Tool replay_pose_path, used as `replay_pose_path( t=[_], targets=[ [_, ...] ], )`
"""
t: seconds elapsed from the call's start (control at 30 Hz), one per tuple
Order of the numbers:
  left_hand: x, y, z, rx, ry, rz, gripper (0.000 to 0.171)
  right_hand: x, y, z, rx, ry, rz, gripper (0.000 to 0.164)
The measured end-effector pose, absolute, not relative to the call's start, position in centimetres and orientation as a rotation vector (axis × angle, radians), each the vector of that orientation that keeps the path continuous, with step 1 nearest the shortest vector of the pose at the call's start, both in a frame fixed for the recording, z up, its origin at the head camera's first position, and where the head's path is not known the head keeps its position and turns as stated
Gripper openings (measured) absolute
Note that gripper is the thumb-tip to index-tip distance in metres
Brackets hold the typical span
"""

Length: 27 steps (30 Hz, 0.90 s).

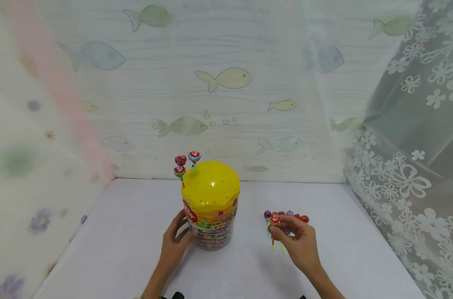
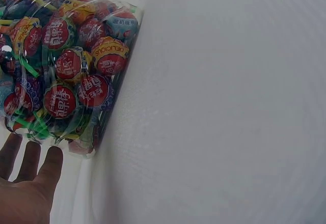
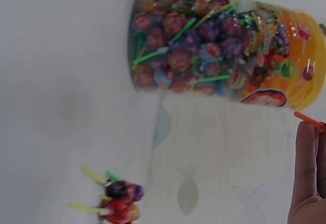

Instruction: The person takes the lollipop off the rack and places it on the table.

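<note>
A clear jar of lollipops (image 1: 216, 232) with a yellow lid (image 1: 211, 182) stands upright on the table. Small holes dot the lid, and three lollipops (image 1: 179, 170) stick up from its left edge. My left hand (image 1: 175, 243) touches the jar's left side, fingers spread and fairly straight; the fingertips (image 2: 51, 163) meet its lower wall in the left wrist view. Right of the jar, my right hand (image 1: 301, 243) pinches a red-and-yellow wrapped lollipop (image 1: 274, 220) with its stick pointing down. In the right wrist view only its orange stick (image 3: 307, 118) shows clearly.
Several loose lollipops (image 1: 304, 219) lie in a group on the white table (image 1: 136, 232), partly behind my right hand. A fish-print curtain (image 1: 226, 104) hangs at the back, with a floral sheet (image 1: 35, 166) on the left and flowered netting (image 1: 409, 178) on the right.
</note>
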State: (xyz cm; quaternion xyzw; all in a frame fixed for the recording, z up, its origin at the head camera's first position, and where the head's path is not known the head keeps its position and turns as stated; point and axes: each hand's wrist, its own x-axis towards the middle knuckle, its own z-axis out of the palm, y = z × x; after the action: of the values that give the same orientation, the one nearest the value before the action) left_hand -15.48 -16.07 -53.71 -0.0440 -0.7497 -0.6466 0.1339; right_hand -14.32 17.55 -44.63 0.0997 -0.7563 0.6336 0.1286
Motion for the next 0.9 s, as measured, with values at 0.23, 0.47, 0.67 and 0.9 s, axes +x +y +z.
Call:
replay_pose_path(
  t=[0.23, 0.47, 0.67, 0.9],
  targets=[
    [-15.4, -16.0, -53.7, -0.124, -2.176, -1.877, 0.074, -13.6, 19.9, -47.2, 0.072, -2.292, 1.795, 0.024],
    [-15.4, -16.0, -53.7, -0.114, -2.179, -1.884, 0.073, -13.9, 22.1, -48.6, 0.007, -2.323, 1.789, 0.027],
    [-15.4, -15.9, -53.8, -0.12, -2.171, -1.896, 0.074, -15.1, 24.5, -49.8, -0.137, -2.441, 1.732, 0.032],
    [-15.4, -16.0, -53.7, -0.119, -2.168, -1.896, 0.074, -16.3, 26.5, -50.7, -0.265, -2.536, 1.731, 0.039]
  ],
)
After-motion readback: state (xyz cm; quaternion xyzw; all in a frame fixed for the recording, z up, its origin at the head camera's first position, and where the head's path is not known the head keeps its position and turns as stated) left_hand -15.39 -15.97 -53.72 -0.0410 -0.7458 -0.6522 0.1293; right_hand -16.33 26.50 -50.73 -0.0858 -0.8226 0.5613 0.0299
